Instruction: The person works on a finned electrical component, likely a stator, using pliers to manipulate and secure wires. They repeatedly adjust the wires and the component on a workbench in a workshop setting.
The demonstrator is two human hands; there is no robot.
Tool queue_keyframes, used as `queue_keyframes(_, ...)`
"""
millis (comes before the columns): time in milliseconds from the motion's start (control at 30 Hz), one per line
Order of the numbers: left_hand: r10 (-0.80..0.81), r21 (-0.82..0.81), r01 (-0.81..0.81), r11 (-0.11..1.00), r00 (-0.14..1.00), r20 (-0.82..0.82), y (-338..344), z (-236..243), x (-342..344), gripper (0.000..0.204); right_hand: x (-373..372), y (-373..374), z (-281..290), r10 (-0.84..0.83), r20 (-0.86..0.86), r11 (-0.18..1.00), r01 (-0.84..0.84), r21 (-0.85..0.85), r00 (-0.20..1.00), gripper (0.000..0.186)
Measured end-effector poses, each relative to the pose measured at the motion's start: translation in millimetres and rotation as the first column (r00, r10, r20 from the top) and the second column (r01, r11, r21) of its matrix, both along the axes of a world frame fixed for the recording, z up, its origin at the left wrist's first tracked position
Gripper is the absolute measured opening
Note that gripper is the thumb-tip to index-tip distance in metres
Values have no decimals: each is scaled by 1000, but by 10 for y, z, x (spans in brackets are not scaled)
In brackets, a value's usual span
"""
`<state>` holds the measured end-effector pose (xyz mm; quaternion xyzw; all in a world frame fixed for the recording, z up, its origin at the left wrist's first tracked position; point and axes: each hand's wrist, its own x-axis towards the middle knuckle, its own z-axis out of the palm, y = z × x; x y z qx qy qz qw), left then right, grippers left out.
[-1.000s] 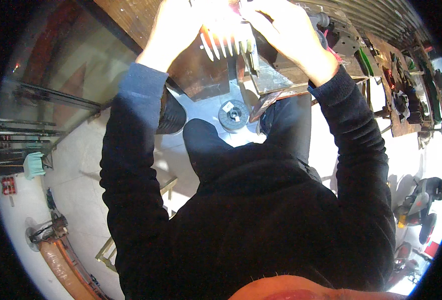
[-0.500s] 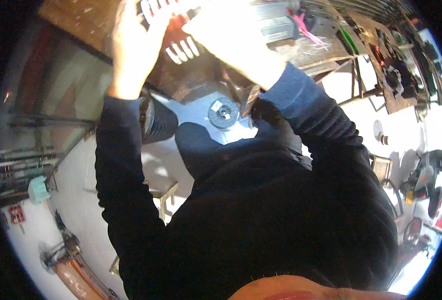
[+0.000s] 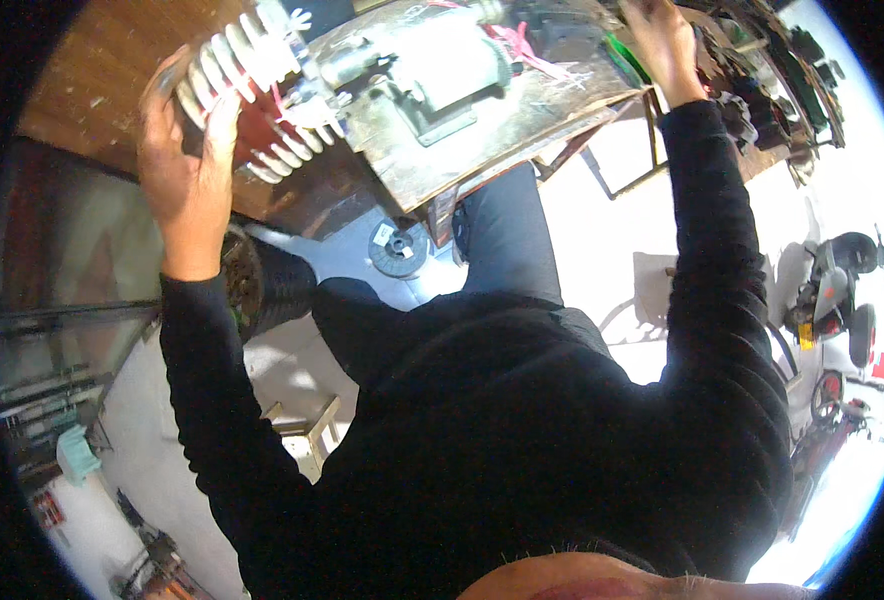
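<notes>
On the left, my left hand [image 3: 184, 180] is closed round the side of a motor stator [image 3: 247, 75], its thumb over the front. The part has a ring of white rib-like pieces and a reddish inside. Far to the right, my right hand [image 3: 667, 45] reaches to the bench's back corner, near a green tray [image 3: 625, 60]; its fingertips are cut off by the upper edge, so what they touch is hidden. Between the hands a grey machine with a metal housing [image 3: 452, 75] stands on the wooden bench [image 3: 402, 175].
Pink strips [image 3: 524, 45] lie behind the grey machine. Tools and dark parts [image 3: 752, 110] crowd the bench on the right. Below, a wire spool [image 3: 399, 247] is on the floor beside a black bin [image 3: 272, 280]. A motorbike [image 3: 832, 290] stands far right.
My right hand has left the stator and moved right, across the bench to its far corner. My left hand, with the stator, has shifted left and slightly down.
</notes>
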<state>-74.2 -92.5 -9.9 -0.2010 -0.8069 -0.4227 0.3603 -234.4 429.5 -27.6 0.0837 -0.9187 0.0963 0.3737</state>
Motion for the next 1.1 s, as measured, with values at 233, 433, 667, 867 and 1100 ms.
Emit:
queue_keyframes(233,190,345,-91,934,945,-265,-124,-244,410,33,-654,1189,-1151,-171,488,963,39,268,856,55)
queue_keyframes(433,-71,468,-221,856,846,529,425,-947,937,18,-811,1264,-1274,-137,208,957,75,280,968,46)
queue_keyframes(667,-199,529,-87,844,865,460,852,-1044,642,28,244,842,-696,346,26,508,-164,-845,938,41)
queue_keyframes(867,-146,517,-47,854,934,326,796,-875,726,22,1495,-308,225,746,376,572,-241,-784,549,36)
queue_keyframes(1100,-323,699,22,715,897,301,754,-703,855,25,1680,-1539,281,727,601,561,-792,-240,333,28)
